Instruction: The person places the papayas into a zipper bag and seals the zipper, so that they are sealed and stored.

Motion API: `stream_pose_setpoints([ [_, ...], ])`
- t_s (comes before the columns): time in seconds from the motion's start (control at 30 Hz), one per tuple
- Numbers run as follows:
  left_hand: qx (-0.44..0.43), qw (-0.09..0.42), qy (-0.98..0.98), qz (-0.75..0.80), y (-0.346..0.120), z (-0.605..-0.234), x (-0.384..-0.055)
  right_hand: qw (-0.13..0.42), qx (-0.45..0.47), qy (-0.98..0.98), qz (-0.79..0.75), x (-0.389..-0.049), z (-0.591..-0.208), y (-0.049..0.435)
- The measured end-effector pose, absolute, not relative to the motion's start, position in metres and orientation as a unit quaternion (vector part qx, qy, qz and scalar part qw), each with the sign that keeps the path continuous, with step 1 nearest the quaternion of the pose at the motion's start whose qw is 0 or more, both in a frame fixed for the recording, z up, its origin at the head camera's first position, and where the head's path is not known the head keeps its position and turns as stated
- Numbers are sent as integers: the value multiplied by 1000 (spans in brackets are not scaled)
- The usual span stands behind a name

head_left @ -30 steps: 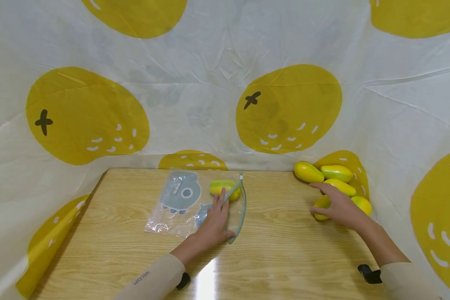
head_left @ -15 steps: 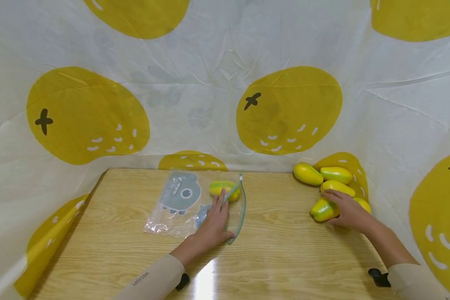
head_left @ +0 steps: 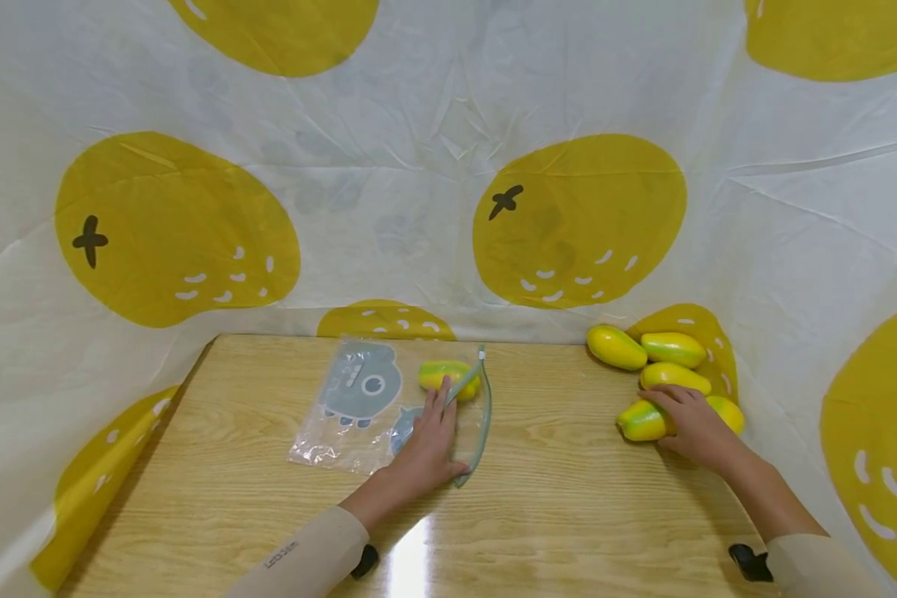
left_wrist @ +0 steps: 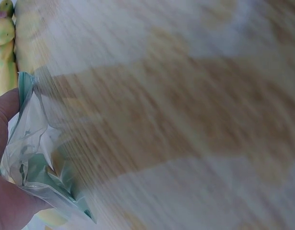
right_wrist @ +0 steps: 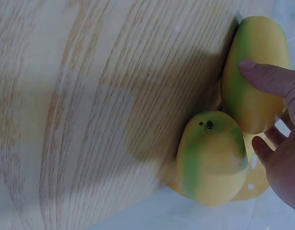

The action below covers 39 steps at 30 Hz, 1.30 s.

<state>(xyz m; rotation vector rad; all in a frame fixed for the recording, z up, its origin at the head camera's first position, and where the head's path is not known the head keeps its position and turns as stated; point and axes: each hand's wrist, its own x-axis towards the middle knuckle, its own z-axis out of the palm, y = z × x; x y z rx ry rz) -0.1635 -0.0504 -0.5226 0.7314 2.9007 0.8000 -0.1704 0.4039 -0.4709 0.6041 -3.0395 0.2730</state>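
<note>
A clear zip bag (head_left: pixel 359 444) with a grey-blue cartoon creature and green seal strips lies at the table's middle left. Inside, near its mouth, sits a yellow-green papaya (head_left: pixel 437 375). My left hand (head_left: pixel 428 440) spreads the mouth, straight fingers on one strip and thumb by the near corner; the left wrist view shows the film (left_wrist: pixel 29 143) gaping between them. At the right, my right hand (head_left: pixel 695 428) grips the front papaya (head_left: pixel 643 421), thumb along its side in the right wrist view. Another papaya (right_wrist: pixel 212 163) lies beside it, partly behind the hand in the head view.
Several more papayas, such as the back left papaya (head_left: pixel 616 347), are grouped in the table's back right corner. Cloth printed with large yellow fruit (head_left: pixel 579 220) hangs around the wooden table (head_left: pixel 553 498) at the back and both sides.
My right hand has come down from hovering over the front papaya, its fingers closing around it. The left hand and bag have stayed in place.
</note>
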Motion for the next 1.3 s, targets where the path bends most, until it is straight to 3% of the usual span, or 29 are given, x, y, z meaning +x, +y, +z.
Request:
stream_pose_setpoints([
  [0.5, 246, 14, 935, 257, -51, -522, -166, 60, 211, -964, 151, -170, -460, 379],
  [0.87, 240, 22, 935, 261, -51, -520, -165, 12, 178, -960, 217, -174, -453, 341],
  [1.3, 241, 22, 936, 257, -51, -523, -165, -9, 206, -944, 256, -195, -464, 292],
])
